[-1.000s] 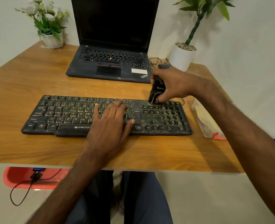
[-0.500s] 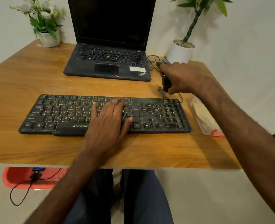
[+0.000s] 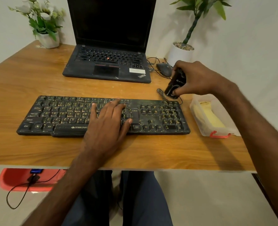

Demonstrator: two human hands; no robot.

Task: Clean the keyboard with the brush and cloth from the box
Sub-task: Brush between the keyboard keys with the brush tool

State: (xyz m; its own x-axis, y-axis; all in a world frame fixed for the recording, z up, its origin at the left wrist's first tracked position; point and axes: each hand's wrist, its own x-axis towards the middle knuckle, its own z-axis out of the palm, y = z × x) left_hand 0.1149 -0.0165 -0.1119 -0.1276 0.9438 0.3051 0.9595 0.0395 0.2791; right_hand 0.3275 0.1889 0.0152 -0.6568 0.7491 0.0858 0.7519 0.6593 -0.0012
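Observation:
A dusty black keyboard (image 3: 159, 118) lies across the middle of the wooden table (image 3: 28, 82). My left hand (image 3: 107, 126) rests flat on its keys right of centre, fingers spread, holding nothing. My right hand (image 3: 198, 79) grips a small black brush (image 3: 175, 85), held tilted just behind the keyboard's far right corner, its lower end close to the keyboard's cable (image 3: 159, 92). To the right of the keyboard stands a clear plastic box (image 3: 198, 123) with a red latch, and a yellow cloth (image 3: 211, 118) lies inside it.
An open black laptop (image 3: 108, 62) stands behind the keyboard, with a dark mouse (image 3: 163, 68) and cables to its right. A white flower pot (image 3: 49, 39) is at the back left and a potted plant (image 3: 180, 54) at the back right. The table's near edge runs above my knees.
My right hand lifted the brush off the far edge of the number pad and drew it back and to the right. My left hand stayed on the keys.

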